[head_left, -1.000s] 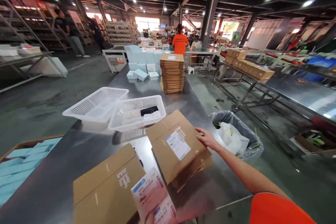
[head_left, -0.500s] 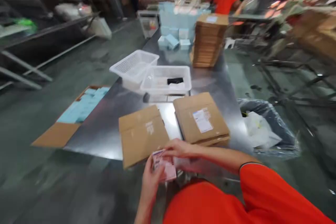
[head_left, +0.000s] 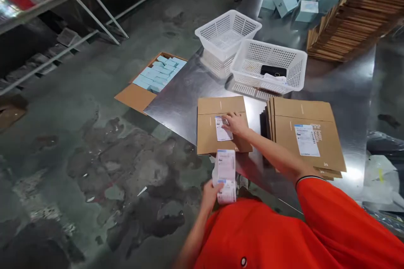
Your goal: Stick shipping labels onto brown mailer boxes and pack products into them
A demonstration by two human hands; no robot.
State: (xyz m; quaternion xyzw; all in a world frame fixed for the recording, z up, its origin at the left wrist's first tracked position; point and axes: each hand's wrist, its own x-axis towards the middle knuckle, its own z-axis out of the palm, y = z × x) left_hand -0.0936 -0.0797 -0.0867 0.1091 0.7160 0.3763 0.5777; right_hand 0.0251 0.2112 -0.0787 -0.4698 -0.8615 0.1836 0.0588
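Note:
My left hand [head_left: 212,195] grips a strip of white shipping labels [head_left: 226,166], which hangs in front of my body below the table edge. My right hand [head_left: 236,124] rests its outstretched fingers on a shipping label [head_left: 223,133] lying on a flat folded cardboard box [head_left: 206,128]. The label looks flat against the cardboard. To the right is a stack of folded cardboard boxes [head_left: 284,134]; its top one bears another label [head_left: 306,139].
Two white plastic baskets [head_left: 229,19] [head_left: 268,50] stand on the metal table [head_left: 179,109], one containing a black object [head_left: 273,70]. Behind are light-blue boxes [head_left: 285,1] and a tall cardboard stack [head_left: 353,17]. An open carton [head_left: 135,96] of blue boxes is beside the table's left edge.
My right hand has moved away from the labels in my left hand onto the left cardboard, where a label now lies. The view has turned downward and left.

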